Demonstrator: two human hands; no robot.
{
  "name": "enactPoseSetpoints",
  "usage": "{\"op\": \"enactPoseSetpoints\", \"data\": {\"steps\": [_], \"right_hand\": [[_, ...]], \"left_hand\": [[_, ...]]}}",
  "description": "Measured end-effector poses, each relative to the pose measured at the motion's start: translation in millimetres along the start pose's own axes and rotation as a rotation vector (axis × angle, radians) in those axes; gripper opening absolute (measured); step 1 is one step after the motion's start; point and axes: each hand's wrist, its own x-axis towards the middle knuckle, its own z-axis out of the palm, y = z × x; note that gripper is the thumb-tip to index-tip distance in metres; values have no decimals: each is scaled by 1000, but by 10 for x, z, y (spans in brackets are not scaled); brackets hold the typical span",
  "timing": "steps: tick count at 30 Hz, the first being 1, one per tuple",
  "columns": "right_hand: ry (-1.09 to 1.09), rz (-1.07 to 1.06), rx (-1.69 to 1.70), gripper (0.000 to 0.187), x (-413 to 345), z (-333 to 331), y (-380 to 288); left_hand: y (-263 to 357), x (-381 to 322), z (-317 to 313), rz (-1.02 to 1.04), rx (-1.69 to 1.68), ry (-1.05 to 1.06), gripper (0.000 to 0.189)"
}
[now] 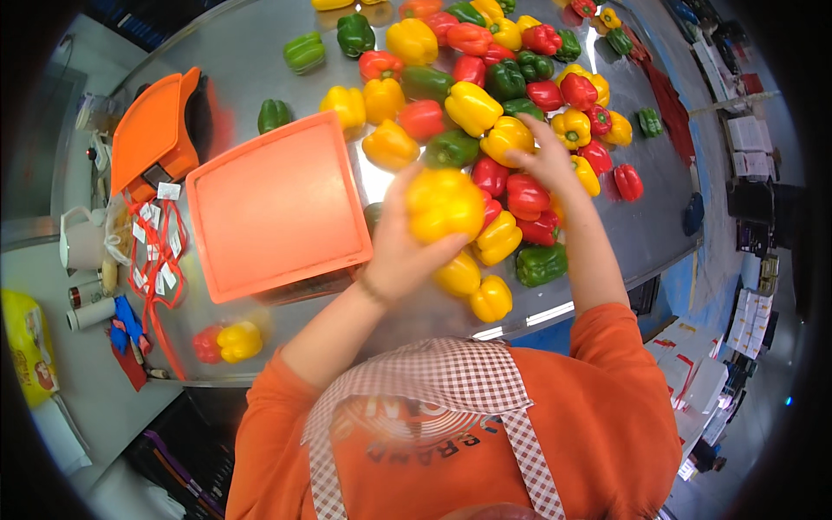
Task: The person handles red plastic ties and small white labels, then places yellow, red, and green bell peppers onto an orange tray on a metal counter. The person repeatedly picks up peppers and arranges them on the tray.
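Observation:
My left hand [406, 244] holds a yellow bell pepper [445, 203], slightly blurred, above the metal table. Fingers and thumb of my right hand [546, 159] are around the right side of another yellow bell pepper [504, 140], which rests among the pile. Red, green and yellow bell peppers lie heaped beyond and between my hands. Close to my right forearm are a red bell pepper [527, 196] and a green bell pepper [541, 265]. Below the pepper in my left hand, a yellow bell pepper [491, 299] lies near the table's front edge.
An orange plastic tray [279, 208] stands left of my left hand. Behind it is an orange-and-black device [156, 123]. Red straps with white tags [156, 247] lie further left. A red and a yellow bell pepper [239, 342] sit at the front left. A dark red cloth [673, 110] lies along the right edge.

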Motion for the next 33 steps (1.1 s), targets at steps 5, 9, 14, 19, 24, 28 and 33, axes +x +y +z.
{"op": "enactPoseSetpoints", "data": {"steps": [5,9,14,19,24,28,33], "right_hand": [[-9,29,-186,79,-36,106,-157],[87,40,-110,79,-34,98,-28],[17,121,-260,73,-31,134,-62],[-66,147,-374,74,24,142,-105],[102,186,-245,76,-66,39,18],[265,304,396,68,-287,-391,-65],[-2,97,895,65,-946,-530,-836]], "left_hand": [[-493,444,259,215,641,-74,75],[-575,384,208,103,642,-145,73],[-453,116,47,-54,434,-110,74],[-419,-198,-34,-43,508,-97,73],[-382,-577,-149,-116,394,-103,71],[-256,-731,-224,-40,426,-94,71],[35,-849,-119,289,778,-118,75]]}}
